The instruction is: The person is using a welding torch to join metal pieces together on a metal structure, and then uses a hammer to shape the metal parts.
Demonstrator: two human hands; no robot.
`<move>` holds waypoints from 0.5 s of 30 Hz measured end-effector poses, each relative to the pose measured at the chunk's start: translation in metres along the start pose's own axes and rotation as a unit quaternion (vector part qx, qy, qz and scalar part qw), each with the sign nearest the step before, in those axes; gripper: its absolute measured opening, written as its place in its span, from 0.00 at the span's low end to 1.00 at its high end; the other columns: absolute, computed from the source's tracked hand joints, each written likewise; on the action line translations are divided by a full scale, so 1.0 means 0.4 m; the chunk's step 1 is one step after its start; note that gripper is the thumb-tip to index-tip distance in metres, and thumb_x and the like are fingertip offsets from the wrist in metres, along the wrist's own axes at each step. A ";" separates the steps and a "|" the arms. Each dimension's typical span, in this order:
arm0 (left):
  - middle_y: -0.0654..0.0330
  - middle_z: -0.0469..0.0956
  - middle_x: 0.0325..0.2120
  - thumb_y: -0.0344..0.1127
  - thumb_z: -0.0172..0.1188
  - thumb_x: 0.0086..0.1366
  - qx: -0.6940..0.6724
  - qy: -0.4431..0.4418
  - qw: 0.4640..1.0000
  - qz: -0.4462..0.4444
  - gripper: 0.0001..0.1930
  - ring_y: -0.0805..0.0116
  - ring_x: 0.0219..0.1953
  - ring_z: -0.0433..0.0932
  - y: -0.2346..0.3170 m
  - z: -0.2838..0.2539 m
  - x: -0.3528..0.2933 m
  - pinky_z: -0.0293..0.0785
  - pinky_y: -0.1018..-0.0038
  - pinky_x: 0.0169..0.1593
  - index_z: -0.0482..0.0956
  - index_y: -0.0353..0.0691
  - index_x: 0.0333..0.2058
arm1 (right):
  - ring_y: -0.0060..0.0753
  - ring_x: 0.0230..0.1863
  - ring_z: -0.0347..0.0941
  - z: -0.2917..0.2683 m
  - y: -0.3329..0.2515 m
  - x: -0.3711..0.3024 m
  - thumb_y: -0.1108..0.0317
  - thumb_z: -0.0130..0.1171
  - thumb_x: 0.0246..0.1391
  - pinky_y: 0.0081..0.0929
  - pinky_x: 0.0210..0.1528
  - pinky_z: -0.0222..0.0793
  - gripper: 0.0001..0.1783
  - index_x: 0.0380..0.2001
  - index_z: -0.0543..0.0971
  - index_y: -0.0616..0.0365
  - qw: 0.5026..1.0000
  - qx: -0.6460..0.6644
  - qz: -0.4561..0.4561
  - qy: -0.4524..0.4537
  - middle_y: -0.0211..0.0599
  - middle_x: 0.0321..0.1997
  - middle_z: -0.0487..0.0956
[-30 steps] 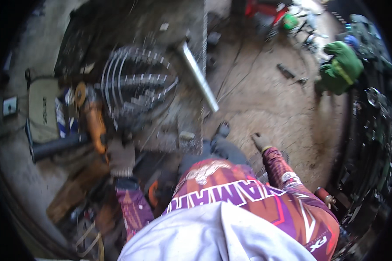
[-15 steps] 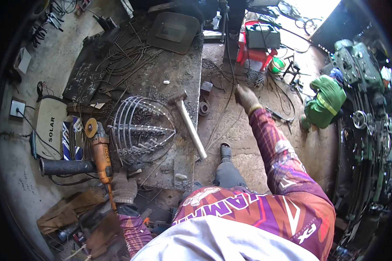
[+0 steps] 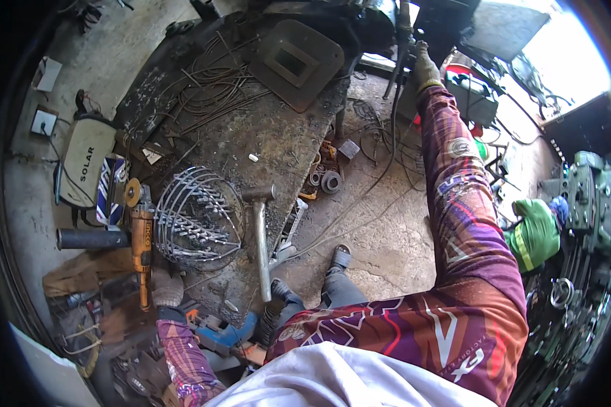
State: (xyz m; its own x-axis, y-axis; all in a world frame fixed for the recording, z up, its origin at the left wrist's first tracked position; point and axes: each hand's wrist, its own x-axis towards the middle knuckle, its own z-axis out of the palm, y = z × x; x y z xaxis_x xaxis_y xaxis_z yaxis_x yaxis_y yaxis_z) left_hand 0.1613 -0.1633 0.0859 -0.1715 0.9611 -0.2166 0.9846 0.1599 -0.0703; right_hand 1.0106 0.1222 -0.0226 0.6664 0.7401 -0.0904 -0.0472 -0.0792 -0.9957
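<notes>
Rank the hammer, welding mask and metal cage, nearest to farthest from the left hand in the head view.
1. Metal cage: just beyond the left hand.
2. Hammer: right of the cage.
3. Welding mask: toward the far end of the table.

At lower left, the left hand's grip (image 3: 168, 286) has its fingers hidden, leaving contact with the orange grinder (image 3: 142, 244) unclear; at upper right, the right hand's grip (image 3: 426, 69) is too small to read; the right sleeve (image 3: 458, 176) partly covers a red stool (image 3: 460, 69); the bottom edge crops a pale panel (image 3: 51, 373).
</notes>
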 end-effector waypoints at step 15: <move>0.41 0.72 0.59 0.51 0.53 0.69 0.051 -0.020 0.997 -0.057 0.34 0.41 0.56 0.75 0.090 -0.065 -0.007 0.74 0.51 0.57 0.60 0.47 0.70 | 0.38 0.56 0.76 -0.158 -0.105 0.299 0.68 0.55 0.61 0.38 0.59 0.71 0.27 0.64 0.68 0.41 0.493 -0.626 -0.588 -0.139 0.39 0.53 0.79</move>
State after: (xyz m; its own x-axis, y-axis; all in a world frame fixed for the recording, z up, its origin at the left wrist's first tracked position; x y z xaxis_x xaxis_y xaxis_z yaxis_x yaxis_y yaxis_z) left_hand 0.1982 -0.1544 0.1093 -0.2848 0.9282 -0.2395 0.9506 0.2413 -0.1952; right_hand 1.1394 0.1717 0.0093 -0.4506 0.8151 0.3642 0.8625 0.2922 0.4133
